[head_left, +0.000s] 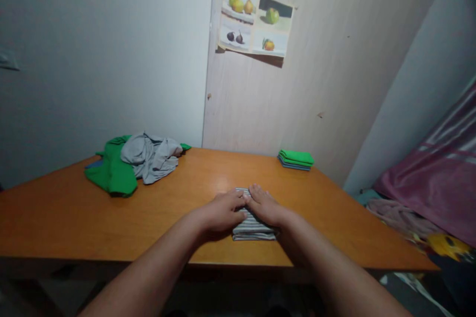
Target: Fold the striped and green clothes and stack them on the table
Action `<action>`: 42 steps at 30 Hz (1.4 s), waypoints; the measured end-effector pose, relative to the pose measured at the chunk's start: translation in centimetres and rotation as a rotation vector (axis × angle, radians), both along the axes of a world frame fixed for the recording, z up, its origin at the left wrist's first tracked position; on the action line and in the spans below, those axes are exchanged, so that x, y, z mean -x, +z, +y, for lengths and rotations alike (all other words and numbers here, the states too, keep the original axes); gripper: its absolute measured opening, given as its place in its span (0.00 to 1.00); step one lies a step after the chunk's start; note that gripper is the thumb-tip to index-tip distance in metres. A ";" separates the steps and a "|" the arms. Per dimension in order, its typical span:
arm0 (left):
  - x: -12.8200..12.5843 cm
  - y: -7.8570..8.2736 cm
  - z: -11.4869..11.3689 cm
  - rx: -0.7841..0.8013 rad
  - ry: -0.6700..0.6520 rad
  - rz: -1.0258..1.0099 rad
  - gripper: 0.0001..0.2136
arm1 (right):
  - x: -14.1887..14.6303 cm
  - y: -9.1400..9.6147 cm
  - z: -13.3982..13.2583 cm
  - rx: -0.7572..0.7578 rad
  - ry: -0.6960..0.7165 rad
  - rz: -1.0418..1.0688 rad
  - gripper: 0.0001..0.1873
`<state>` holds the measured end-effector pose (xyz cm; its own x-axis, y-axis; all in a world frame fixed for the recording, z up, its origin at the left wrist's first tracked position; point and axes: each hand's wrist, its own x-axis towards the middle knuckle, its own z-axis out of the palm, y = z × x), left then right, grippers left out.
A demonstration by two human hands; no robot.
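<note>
A striped grey-and-white cloth (pixel 255 230), folded into a small rectangle, lies near the front edge of the wooden table (pixel 201 183). My left hand (pixel 226 210) rests on its left side, fingers stretched out over the top. Flat on the upper right part of the cloth lies my right hand (pixel 265 204), its fingers extended and close to those of the left. Both hands touch the cloth without gripping it. They cover much of its far half.
At the back left sits a crumpled heap with a green garment (pixel 115 171) and a grey garment (pixel 152 156). Folded green and blue cloths (pixel 295 159) are stacked at the back right. Walls bound the table behind. Beyond its right edge are a pink curtain (pixel 427 178) and loose fabrics.
</note>
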<state>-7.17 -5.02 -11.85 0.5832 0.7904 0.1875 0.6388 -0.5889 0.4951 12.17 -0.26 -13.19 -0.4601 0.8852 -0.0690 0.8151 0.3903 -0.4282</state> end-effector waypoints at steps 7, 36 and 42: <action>3.9 -1.8 4.4 -0.107 0.615 -0.158 0.16 | -0.3 -0.3 -0.2 -0.036 -0.021 -0.050 0.50; 2.3 -1.1 2.0 -0.072 0.548 0.075 0.14 | 2.3 -0.6 0.0 -0.268 0.145 -0.230 0.33; 2.2 -0.8 1.9 -0.084 0.562 0.112 0.13 | 2.6 -0.2 -0.5 -0.272 0.153 -0.297 0.34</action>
